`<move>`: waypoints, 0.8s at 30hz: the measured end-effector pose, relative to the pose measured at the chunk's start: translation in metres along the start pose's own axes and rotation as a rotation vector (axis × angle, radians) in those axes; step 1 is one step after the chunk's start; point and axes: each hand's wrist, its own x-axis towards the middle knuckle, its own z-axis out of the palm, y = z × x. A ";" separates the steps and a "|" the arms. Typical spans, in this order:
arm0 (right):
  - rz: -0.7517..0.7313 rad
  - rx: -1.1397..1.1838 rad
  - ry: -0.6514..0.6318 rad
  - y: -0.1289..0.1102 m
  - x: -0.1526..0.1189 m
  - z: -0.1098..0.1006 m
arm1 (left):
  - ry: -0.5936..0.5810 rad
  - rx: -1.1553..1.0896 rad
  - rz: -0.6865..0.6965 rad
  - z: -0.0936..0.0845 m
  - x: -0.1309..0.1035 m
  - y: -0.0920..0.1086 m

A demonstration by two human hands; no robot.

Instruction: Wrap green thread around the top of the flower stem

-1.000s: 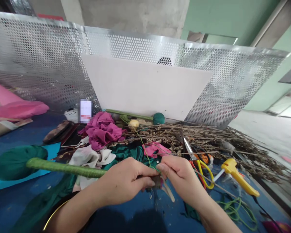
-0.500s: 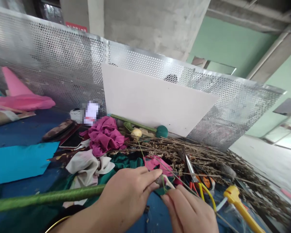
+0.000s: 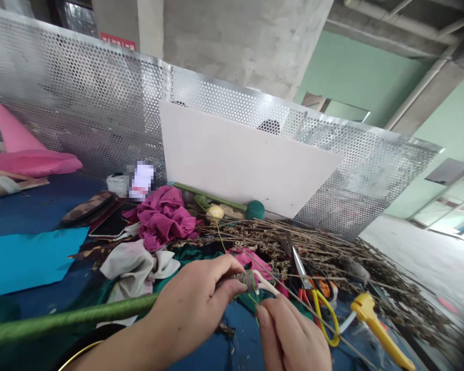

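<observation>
My left hand is closed around a long rod wrapped in green yarn, which comes out to the left under my wrist. Past my fingertips shows the rod's end, wound with grey-green thread. A white cord runs from that end toward my right hand. Its thumb and fingers are pinched together on a thin green strand; whether they also grip the white cord cannot be made out. Behind my left hand, a green thread leads up to a small yellow ball.
Yellow-handled scissors and a yellow glue gun lie to the right. Dry stems spread behind them. Magenta cloth, pale cloth and a blue sheet lie left. A white board leans against perforated metal.
My left fingers have drawn back a little, showing more of the thread-wound end. My right hand has shifted slightly down and left. The whole view has moved a little.
</observation>
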 end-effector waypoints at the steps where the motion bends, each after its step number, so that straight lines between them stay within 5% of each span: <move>1: 0.008 0.023 0.012 -0.001 0.000 0.001 | -0.023 -0.026 0.004 -0.003 0.000 0.002; 8: 0.049 0.103 0.003 -0.008 0.000 0.002 | -0.157 -0.177 0.044 -0.016 0.002 0.000; 16: 0.085 0.206 -0.038 -0.006 0.000 -0.002 | -0.076 0.022 0.087 -0.015 0.000 0.002; 24: 0.058 0.264 -0.018 -0.002 0.003 0.000 | 0.134 0.298 0.339 0.003 -0.001 -0.019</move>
